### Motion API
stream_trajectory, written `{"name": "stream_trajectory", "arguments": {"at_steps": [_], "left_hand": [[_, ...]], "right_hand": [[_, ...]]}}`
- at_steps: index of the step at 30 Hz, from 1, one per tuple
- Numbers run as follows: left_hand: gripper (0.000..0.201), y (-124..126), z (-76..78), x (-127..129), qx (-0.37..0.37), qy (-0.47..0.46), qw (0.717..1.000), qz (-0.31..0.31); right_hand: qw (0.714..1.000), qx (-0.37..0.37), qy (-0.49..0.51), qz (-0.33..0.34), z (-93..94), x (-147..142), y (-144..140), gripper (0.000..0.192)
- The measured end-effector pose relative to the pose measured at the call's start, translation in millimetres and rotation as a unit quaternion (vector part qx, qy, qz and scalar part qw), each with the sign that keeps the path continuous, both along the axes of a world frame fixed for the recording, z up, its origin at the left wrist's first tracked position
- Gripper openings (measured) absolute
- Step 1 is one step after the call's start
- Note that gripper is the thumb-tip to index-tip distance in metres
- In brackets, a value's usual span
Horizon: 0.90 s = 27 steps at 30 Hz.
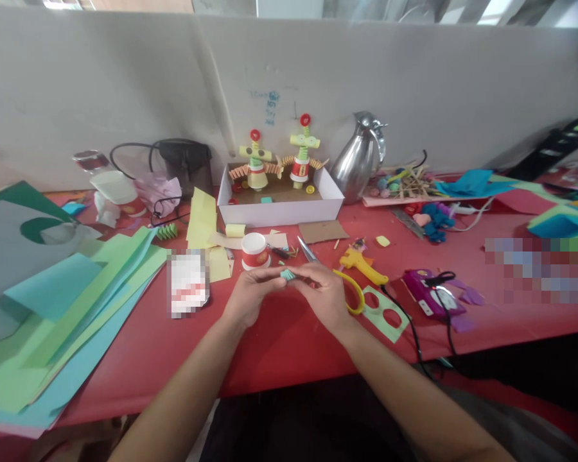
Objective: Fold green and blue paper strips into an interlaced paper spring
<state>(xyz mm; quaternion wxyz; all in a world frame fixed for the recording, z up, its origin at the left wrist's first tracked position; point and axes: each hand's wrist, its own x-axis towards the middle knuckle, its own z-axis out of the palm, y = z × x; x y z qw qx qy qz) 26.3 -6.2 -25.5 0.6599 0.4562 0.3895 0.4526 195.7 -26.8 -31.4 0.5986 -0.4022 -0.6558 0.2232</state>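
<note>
A small piece of folded teal paper [288,274] is pinched between my two hands over the red table. My left hand [253,292] grips it from the left with thumb and fingertips. From the right, my right hand [325,292] closes its fingertips on the same paper. Just behind my left hand stands a white and red paper cup [255,251]. Scissors with yellow handles [355,296] lie partly under my right hand, their blades pointing away. A yellow glue gun [365,265] rests to the right of them.
A white box [282,213] holds two paper-cup figures at the back, beside a steel jug [359,160]. Coloured paper sheets [77,308] pile up on the left. Green card with round holes [385,314] and a purple power strip [431,295] with black cables lie right.
</note>
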Motion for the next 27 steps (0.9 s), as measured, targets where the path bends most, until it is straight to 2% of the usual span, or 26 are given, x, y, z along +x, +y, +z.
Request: {"name": "stream_trajectory", "arguments": {"at_steps": [3,8,12,15,19,22,27], "left_hand": [[0.032,0.4,2.3,-1.4,-0.025,-0.005,1.000,-0.005],[0.038,3.3,4.6,-3.8,-0.064,0.004,0.997,0.035],[0.036,2.7,4.9,-6.1,-0.064,0.027,0.998,-0.003],[0.034,1.5,4.5,-7.1,-0.055,0.024,0.998,-0.029],[0.033,1.6,2.6,-7.9,-0.043,0.015,0.998,-0.040],[0.044,1.8,1.8,-7.5,-0.064,0.007,0.997,-0.030],[0.055,0.2,5.3,-5.9,-0.093,0.007,0.995,-0.025]], "right_hand": [[1.000,-0.002,-0.011,0.016,0.6,4.1,0.9,0.024],[0.997,-0.033,-0.058,0.029,0.9,8.5,-0.3,0.021],[0.994,-0.052,-0.095,0.031,0.5,11.5,1.5,0.018],[0.990,-0.070,-0.117,0.036,-1.1,12.9,2.8,0.025],[0.988,-0.025,-0.139,0.067,-4.1,13.1,3.4,0.041],[0.984,0.018,-0.163,0.069,-5.1,11.4,2.9,0.040],[0.982,0.036,-0.177,0.063,-3.8,7.6,0.3,0.037]]}}
